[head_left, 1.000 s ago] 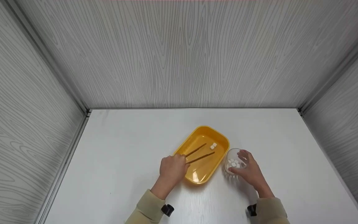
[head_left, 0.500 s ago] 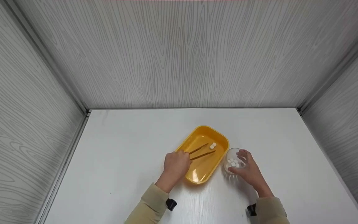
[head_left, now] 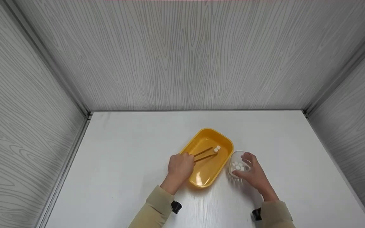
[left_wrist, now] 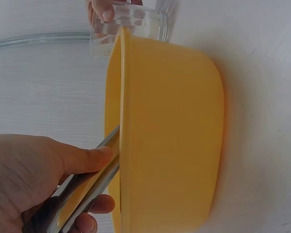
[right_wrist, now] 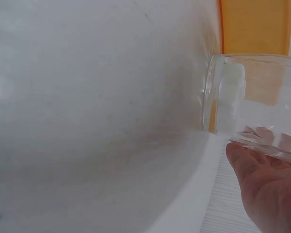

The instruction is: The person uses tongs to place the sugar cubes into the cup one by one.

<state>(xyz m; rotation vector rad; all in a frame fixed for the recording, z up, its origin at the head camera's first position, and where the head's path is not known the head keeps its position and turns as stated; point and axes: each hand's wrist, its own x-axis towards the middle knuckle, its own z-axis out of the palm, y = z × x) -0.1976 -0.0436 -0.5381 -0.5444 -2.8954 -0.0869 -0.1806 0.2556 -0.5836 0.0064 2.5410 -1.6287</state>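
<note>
My left hand (head_left: 181, 167) grips a pair of metal tongs (left_wrist: 101, 183), thumb on one arm and fingers round the other. The tongs reach over the near left rim of a yellow tray (head_left: 195, 136), their two arms parted and the tips right at two small white cubes (head_left: 217, 149). These cubes lie side by side toward the far right of the tray. My right hand (head_left: 256, 175) holds a clear drinking glass (right_wrist: 264, 109) from the right, thumb and fingers curved about its side. The glass stands upright on the table, with several white cubes (right_wrist: 230, 97) at its bottom.
The glass stands close beside the tray's right side. A white table (head_left: 131, 142) lies under everything, with a grey wood-grain panel (head_left: 182, 57) behind it and similar panels at left and right.
My left hand has shifted right and slightly forward with the tongs. Their tips have drawn closer together and now meet the two cubes. My right hand and the glass stay put.
</note>
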